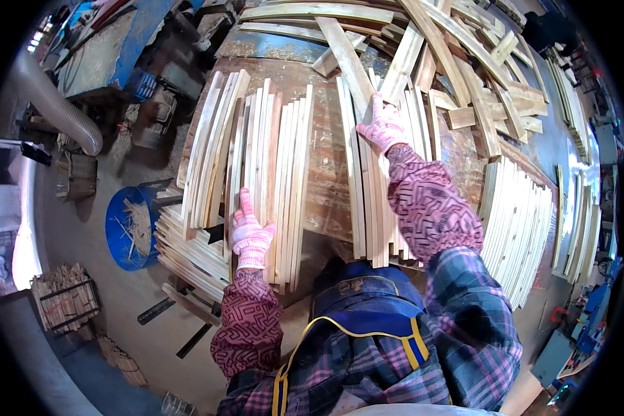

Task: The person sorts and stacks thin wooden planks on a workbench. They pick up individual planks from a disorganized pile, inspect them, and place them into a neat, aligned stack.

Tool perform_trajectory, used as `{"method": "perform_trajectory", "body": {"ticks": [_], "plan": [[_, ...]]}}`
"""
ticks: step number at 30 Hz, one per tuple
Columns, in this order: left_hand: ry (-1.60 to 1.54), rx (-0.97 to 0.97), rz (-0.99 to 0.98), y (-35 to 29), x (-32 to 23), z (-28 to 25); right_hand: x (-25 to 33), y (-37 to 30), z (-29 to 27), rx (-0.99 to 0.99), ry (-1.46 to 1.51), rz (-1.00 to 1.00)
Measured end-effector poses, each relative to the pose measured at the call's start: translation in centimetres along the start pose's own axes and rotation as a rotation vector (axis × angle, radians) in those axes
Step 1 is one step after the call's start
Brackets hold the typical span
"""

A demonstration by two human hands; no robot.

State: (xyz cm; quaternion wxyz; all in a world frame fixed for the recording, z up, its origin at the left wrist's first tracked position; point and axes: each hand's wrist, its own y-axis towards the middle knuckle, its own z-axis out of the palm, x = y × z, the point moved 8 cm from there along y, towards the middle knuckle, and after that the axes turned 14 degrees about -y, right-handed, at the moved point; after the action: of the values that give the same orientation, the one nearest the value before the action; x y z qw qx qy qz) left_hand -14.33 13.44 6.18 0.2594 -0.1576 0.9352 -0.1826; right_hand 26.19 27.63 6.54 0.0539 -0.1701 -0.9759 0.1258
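Note:
Both my hands wear pink-and-white knitted gloves. My left hand (252,239) lies on a bundle of narrow pale wood strips (291,187), its index finger stretched along them and the thumb out to the right. Farther off, my right hand (383,126) rests over a second bundle of strips (374,208), fingers extended and thumb apart. The near end of a slanting board (347,62) meets this hand between thumb and fingers. Whether the right fingers press on that board cannot be made out. The palms are hidden.
Another strip bundle (215,152) lies at the left of the table (329,152). Loose boards (457,69) pile up at the far right, beside a neat strip stack (516,222). A blue bin (121,229) with wood scraps and a grey hose (59,104) stand left.

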Motion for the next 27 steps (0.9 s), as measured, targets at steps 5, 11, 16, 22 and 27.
{"method": "perform_trajectory", "body": {"ticks": [5, 11, 16, 22, 27], "plan": [[0.275, -0.223, 0.097, -1.7, -0.4, 0.2, -3.9, -4.4, 1.3, 0.456, 1.331, -0.151], [-0.684, -0.053, 0.507, -2.8, -16.5, 9.3, -6.4, -19.2, 10.0, 0.877, 1.758, 0.148], [-1.388, 0.441, -0.007, -1.0, -19.0, 16.0, -10.1, -10.6, 4.6, 0.265, 1.056, -0.196], [-0.011, -0.022, -0.057, -4.8, -11.8, 9.8, -12.8, 11.1, -4.0, -0.121, 0.417, 0.124], [-0.242, 0.133, -0.157, -7.8, -10.3, 17.4, -10.7, 17.0, -4.4, -0.108, 0.581, 0.478]]}}
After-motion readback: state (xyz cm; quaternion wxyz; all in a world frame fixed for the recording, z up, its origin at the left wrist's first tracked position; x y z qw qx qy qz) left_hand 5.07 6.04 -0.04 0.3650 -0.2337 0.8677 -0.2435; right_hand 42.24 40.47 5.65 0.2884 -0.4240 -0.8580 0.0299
